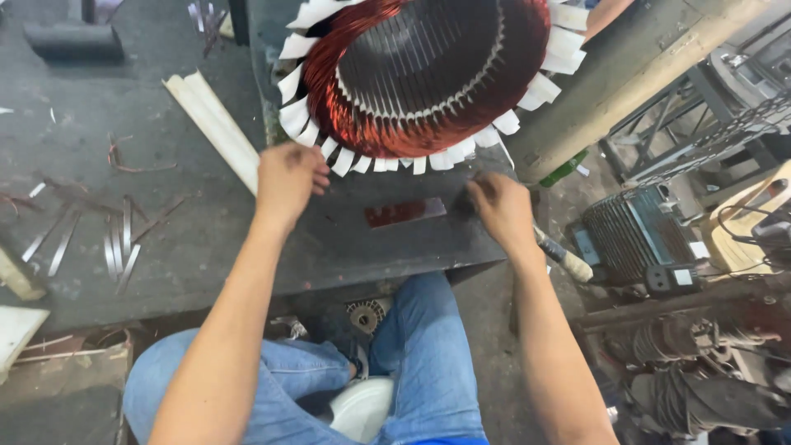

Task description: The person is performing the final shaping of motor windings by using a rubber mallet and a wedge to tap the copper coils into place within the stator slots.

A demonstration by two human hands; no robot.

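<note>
Far left, on the floor: loose metal strips (115,247) scattered, a pale folded sheet of insulation paper (212,124) lying near the table (346,247) edge, likely within reach as stock.

Left hand (287,180): fingers curled together at the lower-left rim of the motor stator (420,74), pinching or pressing one of the white paper slot liners (342,161). Whether it actually grips a liner I cannot tell; the fingertips are hidden.

Stator: sits on the dark table, tilted so its open bore faces the person, which puts the near rim of windings right at the hands. Copper winding (329,91) is bright red-brown, bundled tight in a ring; white liner tabs stick out all round like teeth; the inner slots look dark grey with pale wedges.

Centre: 1 flat reddish-brown strip (405,213) lies on the table between the hands, just apart from both.

Right hand (501,210): closed on a small dark object at the table's right edge; its kind is too blurred to name. A wooden-handled tool (564,259) lies just below the wrist.
</note>
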